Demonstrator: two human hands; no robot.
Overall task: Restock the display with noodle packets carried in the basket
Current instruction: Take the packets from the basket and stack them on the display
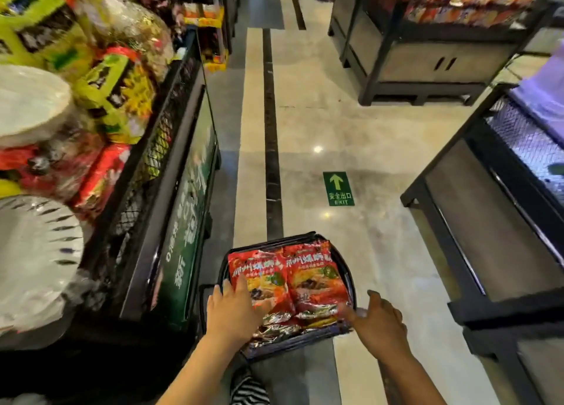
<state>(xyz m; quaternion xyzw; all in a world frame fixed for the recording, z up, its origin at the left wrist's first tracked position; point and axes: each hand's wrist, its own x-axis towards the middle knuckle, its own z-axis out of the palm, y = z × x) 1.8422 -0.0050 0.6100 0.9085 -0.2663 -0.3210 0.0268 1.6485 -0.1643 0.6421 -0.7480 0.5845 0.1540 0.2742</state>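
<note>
Striped fabric [248, 389] is showing at the very bottom edge between the two forearms, cut off so that what it belongs to cannot be made out. Just beyond it, the left hand [232, 310] is lying flat with straight, spread fingers on the left red noodle packet [262, 267], pressing on its near half and gripping nothing. The right hand [378, 316] is reaching in with curled fingers at the near right corner of the basket [305, 340]. Its fingertips are blurring into the foil edge of the right red noodle packet [317, 273], so whether it is pinching the packet, the rim or nothing cannot be told.

Both packets are lying side by side on top of the basket, which is sitting on the floor [366, 136] under the hands. Crumpled silver foil packs [274, 323] are peeking out beneath them; how many are lying below is hidden.

Left of the left hand, a dark mesh display bin [171, 136] with a green panel is standing, its heaped yellow and red packs [113, 90] smeared by motion blur. White paper plates [27, 105] are running out of frame.

Beyond the hands, a green exit sticker [338, 188] is lying on the floor. Farther off, a dark shelf unit [427, 59] is carrying red goods, too blurred to read.
</note>
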